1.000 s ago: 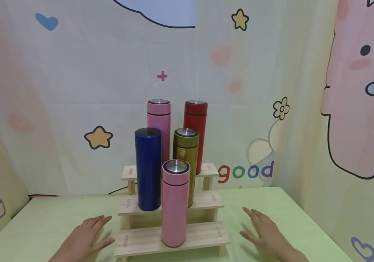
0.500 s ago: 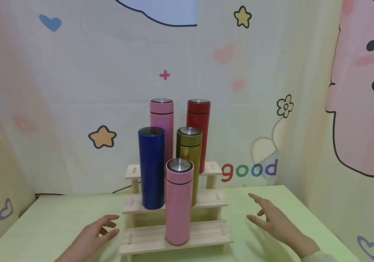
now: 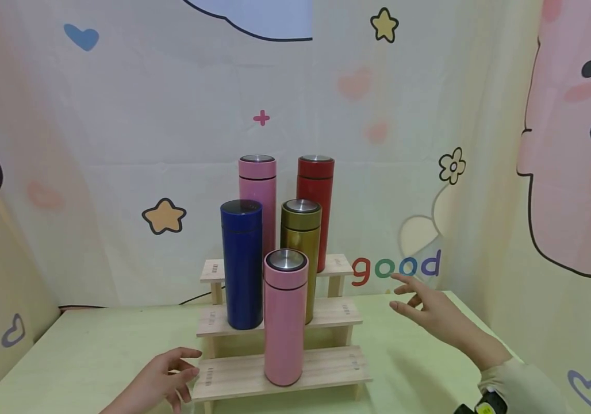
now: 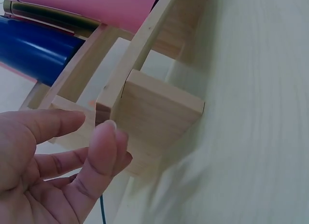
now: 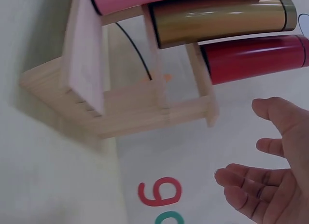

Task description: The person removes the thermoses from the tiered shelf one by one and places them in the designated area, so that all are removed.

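A wooden three-step rack [image 3: 238, 374] carries several thermos bottles. On the lowest step stands a pink thermos [image 3: 285, 322]; the middle step holds a blue thermos [image 3: 242, 270] and a gold thermos [image 3: 302, 230]. Up on the top step are another pink thermos [image 3: 257, 190] and a red thermos [image 3: 316, 190], both partly hidden. My left hand [image 3: 158, 379] is at the left end of the lowest step, fingers loosely bent, and its thumb [image 4: 104, 147] overlaps the step's end in the left wrist view. Raised right of the rack, my right hand [image 3: 427, 307] holds nothing, its fingers [image 5: 241, 180] spread toward the red thermos.
The rack stands on a pale green table [image 3: 119, 333]. Behind it hangs a printed cloth backdrop [image 3: 171, 115], with more cloth at both sides. A thin dark cable [image 3: 197, 298] runs behind the rack. A dark device [image 3: 487, 402] is worn at the right sleeve.
My right hand has risen from near the table and turned its palm inward. My left hand has shifted right to the lowest step's end. The bottles have stayed in place on the rack.
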A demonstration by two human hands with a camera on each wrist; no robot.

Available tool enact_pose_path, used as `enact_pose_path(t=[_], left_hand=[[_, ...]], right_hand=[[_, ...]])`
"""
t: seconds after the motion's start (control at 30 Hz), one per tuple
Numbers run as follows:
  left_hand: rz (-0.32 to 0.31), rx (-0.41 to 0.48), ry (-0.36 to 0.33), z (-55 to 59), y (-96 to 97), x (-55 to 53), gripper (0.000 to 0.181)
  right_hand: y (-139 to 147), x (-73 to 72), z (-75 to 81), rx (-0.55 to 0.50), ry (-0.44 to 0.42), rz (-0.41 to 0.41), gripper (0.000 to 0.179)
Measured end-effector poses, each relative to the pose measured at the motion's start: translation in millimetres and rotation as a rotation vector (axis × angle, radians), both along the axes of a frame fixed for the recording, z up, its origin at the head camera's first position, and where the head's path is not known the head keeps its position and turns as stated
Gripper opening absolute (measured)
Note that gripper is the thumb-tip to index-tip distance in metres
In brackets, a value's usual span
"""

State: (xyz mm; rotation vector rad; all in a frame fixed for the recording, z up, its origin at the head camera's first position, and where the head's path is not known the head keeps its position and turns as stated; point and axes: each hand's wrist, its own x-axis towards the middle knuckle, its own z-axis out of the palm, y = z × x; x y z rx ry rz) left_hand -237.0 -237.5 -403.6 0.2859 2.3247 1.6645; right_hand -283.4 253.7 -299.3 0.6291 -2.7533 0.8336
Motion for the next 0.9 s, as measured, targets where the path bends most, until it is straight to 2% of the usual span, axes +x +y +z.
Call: enact_pose_path(t=[0.13, 0.3, 0.5, 0.63, 0.9], left_hand=[[0.008, 0.005, -0.017, -1.4, 4.5, -0.1, 0.063], [-0.009, -0.003, -0.038, -5.0, 6.4, -2.2, 0.066], [-0.067, 0.075, -0.043, -7.1, 5.2, -3.6, 0.066], [-0.074, 0.122, -0.067, -8.2, 5.4, -2.6, 0.062], [-0.077, 0.129, -0.065, -11.9, 4.4, -5.1, 0.064]], right_hand=[[-4, -1.9, 19.5, -0.019, -0.008, 0.019, 0.061], [-10, -5.5, 37.7, -0.001, 0.04, 0.034, 0.059], [-17, -14.0, 59.6, 0.005, 0.048, 0.052, 0.059], [-21, -20.5, 77.3, 0.004, 0.029, 0.063, 0.059], [-33, -35.4, 113.5, 0.011, 0.041, 0.05, 0.061]])
